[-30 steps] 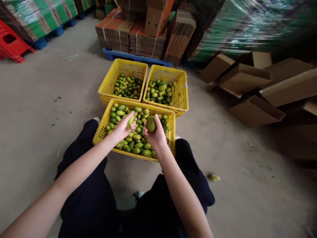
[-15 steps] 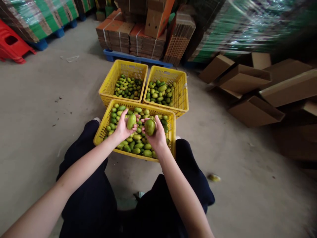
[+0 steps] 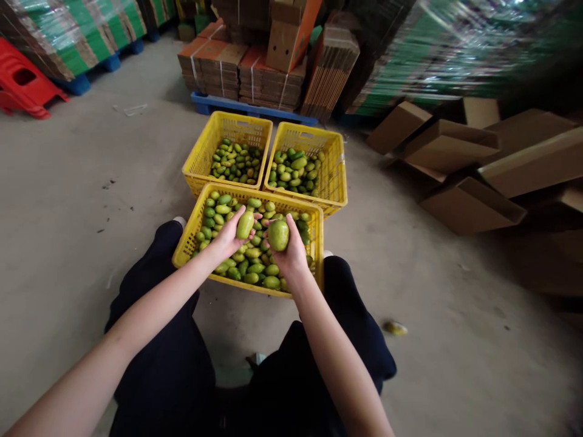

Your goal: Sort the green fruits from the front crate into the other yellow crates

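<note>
My left hand [image 3: 232,233] is closed round a long, oval, yellow-green fruit [image 3: 245,224]. In my right hand [image 3: 291,252] sits a rounder green fruit [image 3: 278,235], its end facing up. Both hands hover over the near yellow crate [image 3: 180,249], a short gap between them. Many similar green and yellow-green fruits [image 3: 250,278] lie loose inside that crate, partly hidden by the hands. I cannot tell the exact kind of fruit.
Behind the near crate stand a left yellow crate [image 3: 194,162] and a right yellow crate [image 3: 336,173], both partly filled with fruit. Flattened cartons [image 3: 214,67] lie stacked on a blue pallet [image 3: 255,110]. Open cardboard boxes [image 3: 471,206] are at right, a red stool [image 3: 31,85] far left.
The round fruit has turned in my right hand and shows a lighter green side. My left hand has shifted slightly right with its fruit, tilting it a little.
</note>
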### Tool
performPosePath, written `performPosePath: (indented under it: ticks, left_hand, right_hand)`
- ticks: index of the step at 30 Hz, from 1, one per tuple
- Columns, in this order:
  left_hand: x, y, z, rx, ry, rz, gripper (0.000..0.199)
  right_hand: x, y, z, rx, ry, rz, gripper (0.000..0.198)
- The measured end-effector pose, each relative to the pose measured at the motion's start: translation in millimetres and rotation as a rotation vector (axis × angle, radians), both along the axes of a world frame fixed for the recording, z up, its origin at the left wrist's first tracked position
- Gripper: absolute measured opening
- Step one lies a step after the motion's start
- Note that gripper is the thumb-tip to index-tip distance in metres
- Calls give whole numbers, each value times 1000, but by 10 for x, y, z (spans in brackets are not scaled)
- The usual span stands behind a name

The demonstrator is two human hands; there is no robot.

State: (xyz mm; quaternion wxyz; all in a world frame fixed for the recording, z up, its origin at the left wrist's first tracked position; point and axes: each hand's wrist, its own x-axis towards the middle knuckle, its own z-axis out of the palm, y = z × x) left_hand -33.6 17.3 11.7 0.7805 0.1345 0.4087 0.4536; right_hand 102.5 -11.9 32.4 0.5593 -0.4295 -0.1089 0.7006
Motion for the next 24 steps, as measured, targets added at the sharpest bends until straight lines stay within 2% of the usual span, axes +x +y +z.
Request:
performPosePath:
  ticks: [5, 8, 10, 13, 16, 19, 24]
  left_hand:
    - [5, -15, 6, 16, 47, -38, 26]
    - [-5, -19, 7, 27, 8, -55, 33]
    - [-12, -25, 13, 69, 7, -61, 30]
    - [-24, -43, 23, 144, 86, -31, 24]
    - [-36, -56, 23, 136, 132, -11, 28]
    - [-35, -50, 17, 126, 130, 5, 28]
    - [-10, -31, 14, 93, 131, 29, 32]
  right_hand:
    - [9, 20, -74, -114, 38, -18, 32]
    - [26, 18, -80, -192, 43, -17, 32]
    - [36, 5, -51, -167, 65, 48, 30]
    - [40, -21, 13, -43, 78, 104, 21]
    - [31, -35, 46, 56, 71, 121, 24]
    - [19, -21, 29, 35, 73, 148, 29]
    - [34, 11, -42, -72, 57, 12, 33]
